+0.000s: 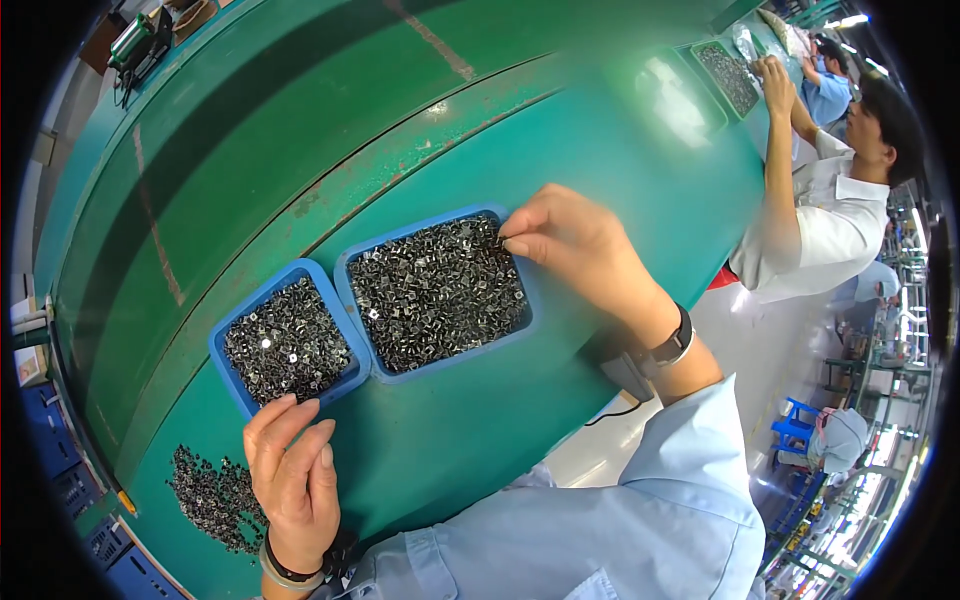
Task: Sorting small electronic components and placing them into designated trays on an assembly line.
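Note:
Two blue plastic trays stand side by side on the green table. Small metal parts (pixel 435 290) fill the larger tray (pixel 450 367). More small metal parts (pixel 290 340) lie in the smaller tray (pixel 236 385) on the left. My right hand (pixel 580 245) is at the larger tray's far right corner, thumb and forefinger pinched over the parts. Whatever lies between those fingertips is too small to make out. By the near edge of the smaller tray, my left hand (pixel 295 480) is raised with its fingers loosely bent and apart, holding nothing that shows.
A loose pile of small dark parts (pixel 215 500) lies on the table left of my left hand. Beyond the trays runs a long green belt (pixel 300 130) with a raised edge. At right a co-worker (pixel 810 210) handles things beside another tray (pixel 727 78).

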The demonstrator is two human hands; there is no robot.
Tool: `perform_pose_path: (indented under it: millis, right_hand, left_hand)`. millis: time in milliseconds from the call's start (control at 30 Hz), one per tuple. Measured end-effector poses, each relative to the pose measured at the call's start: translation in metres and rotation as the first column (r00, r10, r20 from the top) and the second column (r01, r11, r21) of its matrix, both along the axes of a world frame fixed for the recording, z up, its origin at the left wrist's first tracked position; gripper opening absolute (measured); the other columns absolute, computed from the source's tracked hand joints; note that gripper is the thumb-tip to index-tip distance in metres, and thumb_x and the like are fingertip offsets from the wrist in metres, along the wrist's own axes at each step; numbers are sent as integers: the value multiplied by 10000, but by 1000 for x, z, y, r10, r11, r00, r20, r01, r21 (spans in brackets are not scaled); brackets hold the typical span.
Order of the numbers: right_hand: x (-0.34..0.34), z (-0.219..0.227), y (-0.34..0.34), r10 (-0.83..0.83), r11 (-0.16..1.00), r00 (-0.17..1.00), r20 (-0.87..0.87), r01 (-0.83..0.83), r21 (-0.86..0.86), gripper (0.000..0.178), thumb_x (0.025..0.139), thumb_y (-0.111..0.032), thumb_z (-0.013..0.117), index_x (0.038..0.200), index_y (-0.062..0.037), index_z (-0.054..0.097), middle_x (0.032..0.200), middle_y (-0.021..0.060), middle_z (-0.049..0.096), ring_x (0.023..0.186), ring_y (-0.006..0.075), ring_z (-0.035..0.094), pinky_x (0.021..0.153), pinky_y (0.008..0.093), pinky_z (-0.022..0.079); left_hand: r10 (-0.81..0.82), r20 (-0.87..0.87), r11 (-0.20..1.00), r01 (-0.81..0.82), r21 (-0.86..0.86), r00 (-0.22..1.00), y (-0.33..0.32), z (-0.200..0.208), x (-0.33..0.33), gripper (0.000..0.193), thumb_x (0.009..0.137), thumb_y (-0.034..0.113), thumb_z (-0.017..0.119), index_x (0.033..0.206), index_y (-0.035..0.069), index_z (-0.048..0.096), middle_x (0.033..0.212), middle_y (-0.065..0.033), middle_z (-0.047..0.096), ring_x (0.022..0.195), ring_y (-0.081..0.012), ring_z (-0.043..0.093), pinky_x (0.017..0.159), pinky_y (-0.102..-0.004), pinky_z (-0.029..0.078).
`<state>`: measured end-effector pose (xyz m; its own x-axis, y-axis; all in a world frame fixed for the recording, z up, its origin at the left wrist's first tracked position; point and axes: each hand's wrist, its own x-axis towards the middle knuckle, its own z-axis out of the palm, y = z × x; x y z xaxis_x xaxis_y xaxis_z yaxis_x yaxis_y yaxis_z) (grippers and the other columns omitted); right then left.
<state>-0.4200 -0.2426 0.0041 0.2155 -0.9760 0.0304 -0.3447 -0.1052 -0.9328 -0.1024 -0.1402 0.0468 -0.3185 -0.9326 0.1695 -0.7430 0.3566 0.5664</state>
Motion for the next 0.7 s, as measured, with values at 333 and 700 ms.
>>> perform_pose_path:
  millis: [333,700]
  right_hand:
    - [2,15,6,-130,954,938,323,29,298,123,856,-105,664,959,-38,654,851,-26,617,755,57,540,686,214,458]
    - [54,34,49,-47,801,758,651,-361,478,140,878,-127,626,979,-30,611,846,-8,573,720,81,522,664,229,429]
  left_hand:
    - [-38,-287,991,74,114,957,-2,0,-9,141,825,32,588,955,-12,622,985,-135,626,929,-290,572,817,-384,459]
    - [-72,-452,997,56,-49,889,-27,0,-49,273,738,-32,689,1004,-10,627,988,-134,620,866,-262,600,751,-332,487]
